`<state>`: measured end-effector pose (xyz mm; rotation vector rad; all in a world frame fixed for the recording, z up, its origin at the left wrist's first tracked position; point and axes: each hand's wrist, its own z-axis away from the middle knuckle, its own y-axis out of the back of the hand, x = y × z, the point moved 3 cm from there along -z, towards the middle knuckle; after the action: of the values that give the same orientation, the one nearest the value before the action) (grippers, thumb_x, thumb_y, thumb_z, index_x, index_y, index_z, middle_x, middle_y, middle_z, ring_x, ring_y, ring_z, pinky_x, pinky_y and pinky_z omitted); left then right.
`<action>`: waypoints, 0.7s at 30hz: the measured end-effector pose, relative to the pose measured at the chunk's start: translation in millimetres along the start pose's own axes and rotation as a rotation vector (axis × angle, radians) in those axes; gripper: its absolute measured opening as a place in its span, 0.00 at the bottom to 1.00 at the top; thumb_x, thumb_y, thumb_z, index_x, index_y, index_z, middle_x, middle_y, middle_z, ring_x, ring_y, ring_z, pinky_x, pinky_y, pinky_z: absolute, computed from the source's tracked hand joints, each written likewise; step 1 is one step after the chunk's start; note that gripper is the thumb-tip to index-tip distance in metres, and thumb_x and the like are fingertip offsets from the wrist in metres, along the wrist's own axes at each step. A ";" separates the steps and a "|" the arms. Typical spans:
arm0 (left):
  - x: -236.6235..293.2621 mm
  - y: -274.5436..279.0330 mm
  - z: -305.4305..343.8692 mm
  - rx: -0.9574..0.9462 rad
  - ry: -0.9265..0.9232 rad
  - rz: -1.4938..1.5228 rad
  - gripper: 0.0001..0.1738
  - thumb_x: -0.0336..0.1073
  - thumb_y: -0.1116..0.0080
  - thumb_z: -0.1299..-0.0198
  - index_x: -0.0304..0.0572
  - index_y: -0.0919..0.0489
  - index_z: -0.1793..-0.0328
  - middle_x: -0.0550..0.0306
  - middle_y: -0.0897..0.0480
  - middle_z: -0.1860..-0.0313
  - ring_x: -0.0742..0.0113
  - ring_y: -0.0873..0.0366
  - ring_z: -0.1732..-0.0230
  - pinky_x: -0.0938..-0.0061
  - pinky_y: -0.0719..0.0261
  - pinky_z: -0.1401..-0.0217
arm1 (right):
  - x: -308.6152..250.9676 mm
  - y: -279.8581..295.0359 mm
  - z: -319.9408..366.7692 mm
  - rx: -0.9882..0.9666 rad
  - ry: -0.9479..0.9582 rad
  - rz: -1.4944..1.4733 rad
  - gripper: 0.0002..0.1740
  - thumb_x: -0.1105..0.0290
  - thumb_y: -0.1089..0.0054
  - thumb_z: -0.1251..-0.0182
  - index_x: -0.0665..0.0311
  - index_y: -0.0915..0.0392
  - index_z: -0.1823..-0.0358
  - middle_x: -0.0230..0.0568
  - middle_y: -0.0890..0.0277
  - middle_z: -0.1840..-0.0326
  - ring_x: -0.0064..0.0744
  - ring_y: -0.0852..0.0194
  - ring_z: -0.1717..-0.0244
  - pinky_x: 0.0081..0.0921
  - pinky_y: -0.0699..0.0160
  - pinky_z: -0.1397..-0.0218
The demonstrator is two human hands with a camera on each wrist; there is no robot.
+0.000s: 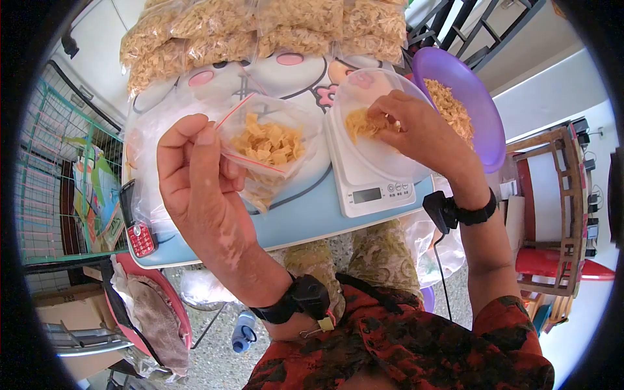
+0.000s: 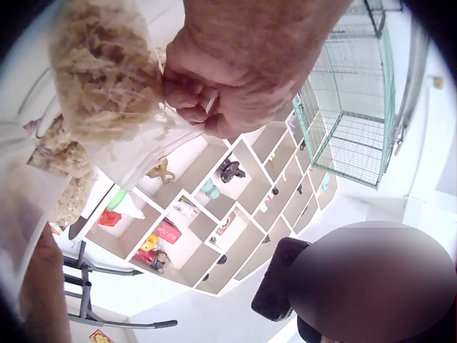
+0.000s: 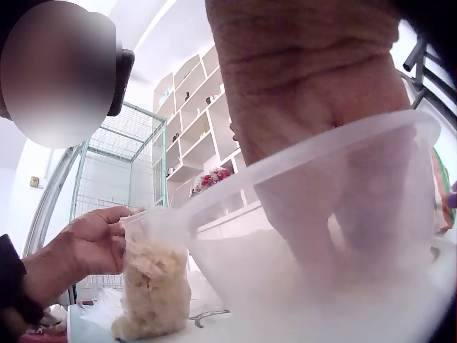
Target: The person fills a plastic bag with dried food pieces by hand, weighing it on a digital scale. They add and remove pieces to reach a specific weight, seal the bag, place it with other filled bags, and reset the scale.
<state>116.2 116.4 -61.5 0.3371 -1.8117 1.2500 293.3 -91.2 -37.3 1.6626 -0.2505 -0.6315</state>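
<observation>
Portioning, apparently: the left hand (image 1: 203, 174) pinches an open bag (image 1: 265, 186) of dried flakes (image 1: 270, 144) at left while the right hand (image 1: 421, 129) pinches loose flakes (image 1: 357, 123) in a bowl (image 1: 404, 164) on the scale (image 1: 370, 196) at right, likely needing a gentle lift.

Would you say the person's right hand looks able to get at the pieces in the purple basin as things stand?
Probably yes: the right hand dips into the translucent bowl, right beside the open purple basin; only the bowl's rim seems to stand between it and those pieces.
</observation>
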 end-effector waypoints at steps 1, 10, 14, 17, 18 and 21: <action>-0.1 0.6 0.0 -0.001 0.002 0.002 0.09 0.29 0.38 0.36 0.37 0.21 0.51 0.65 0.22 0.70 0.83 0.36 0.78 0.87 0.41 0.79 | 1.1 -0.9 -0.5 0.003 -0.005 -0.022 0.13 0.77 0.39 0.43 0.66 0.24 0.55 0.44 0.24 0.58 0.40 0.23 0.60 0.31 0.23 0.53; 2.8 0.0 0.7 0.004 0.002 0.006 0.08 0.29 0.38 0.36 0.38 0.21 0.52 0.67 0.24 0.71 0.84 0.36 0.77 0.88 0.42 0.78 | 13.3 -0.4 -1.2 0.086 -0.061 -0.229 0.08 0.75 0.38 0.44 0.66 0.23 0.63 0.45 0.23 0.67 0.42 0.23 0.65 0.32 0.25 0.60; 2.0 0.1 0.6 -0.002 0.000 0.012 0.08 0.29 0.38 0.36 0.39 0.21 0.52 0.67 0.24 0.71 0.84 0.36 0.77 0.87 0.43 0.78 | 15.5 1.9 1.2 0.095 -0.143 -0.348 0.08 0.72 0.36 0.42 0.66 0.23 0.63 0.42 0.24 0.68 0.32 0.23 0.66 0.29 0.25 0.61; 0.8 0.2 0.2 -0.022 -0.004 0.018 0.09 0.29 0.38 0.36 0.39 0.21 0.52 0.67 0.24 0.71 0.84 0.36 0.77 0.87 0.43 0.78 | 6.5 7.5 1.0 0.006 -0.184 -0.354 0.09 0.75 0.37 0.39 0.66 0.23 0.58 0.32 0.25 0.64 0.21 0.27 0.62 0.21 0.25 0.58; 0.9 0.2 0.2 -0.021 -0.003 0.018 0.09 0.29 0.38 0.36 0.39 0.21 0.52 0.67 0.24 0.70 0.84 0.36 0.77 0.87 0.43 0.78 | 2.0 8.2 0.7 -0.039 -0.200 -0.346 0.10 0.76 0.38 0.38 0.67 0.23 0.56 0.28 0.26 0.62 0.17 0.29 0.61 0.18 0.25 0.56; 1.4 -0.3 0.3 -0.016 -0.004 0.015 0.09 0.29 0.38 0.36 0.38 0.21 0.51 0.67 0.24 0.70 0.84 0.36 0.77 0.87 0.43 0.78 | -3.1 3.4 -0.9 -0.081 -0.165 -0.380 0.16 0.76 0.36 0.40 0.65 0.23 0.50 0.30 0.26 0.57 0.20 0.29 0.60 0.19 0.24 0.55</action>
<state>115.4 116.3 -60.3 0.3181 -1.8300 1.2449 291.9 -89.6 -33.2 1.5934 -0.0239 -1.0536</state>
